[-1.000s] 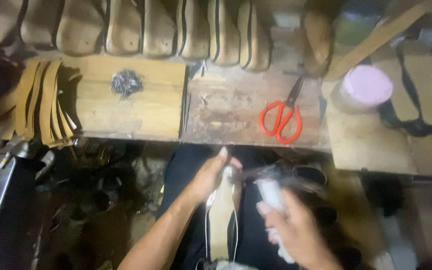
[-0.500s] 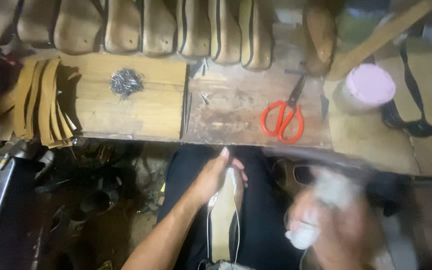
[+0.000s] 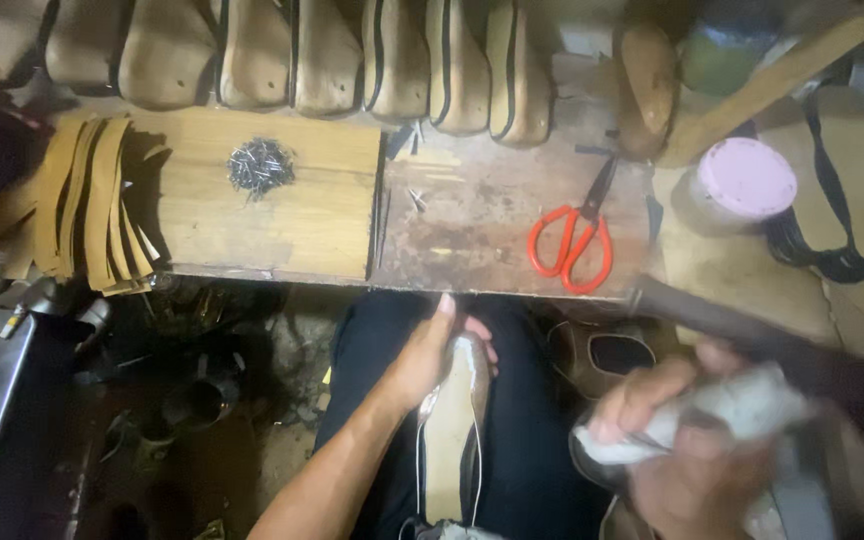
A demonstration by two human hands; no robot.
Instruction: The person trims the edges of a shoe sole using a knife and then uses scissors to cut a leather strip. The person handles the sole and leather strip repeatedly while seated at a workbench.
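The left hand [image 3: 427, 355] lies over the toe end of a long pale shoe sole with a silvery edge [image 3: 449, 430], which rests lengthwise on the person's lap against dark trousers; the fingers curl round its upper end and the thumb points up toward the bench, so the hold is a close one on the sole itself. The right hand [image 3: 687, 430], blurred with movement, is closed round a whitish rag-wrapped tool handle [image 3: 712, 415], from which a dark shaft runs up and to the left toward the bench edge (what sort of head it carries cannot be made out).

Above the lap stands a worn wooden workbench [image 3: 472, 235]. On its scuffed brown part lie red-handled scissors [image 3: 572, 240], closed, with the blades pointing up and to the right. To the left, on a lighter wooden board [image 3: 292, 225], sits a small loose heap of grey metal tacks [image 3: 260, 165], not in any container. Further left a stack of tan leather strips [image 3: 92, 205] hangs over the board's edge. Along the back of the bench stands a row of pale shoe soles set on edge [image 3: 352, 60]. At the right a round tub with a pink lid [image 3: 742, 180] stands shut, its contents hidden. Beside it lie flat sandal soles with dark straps [image 3: 852, 190].
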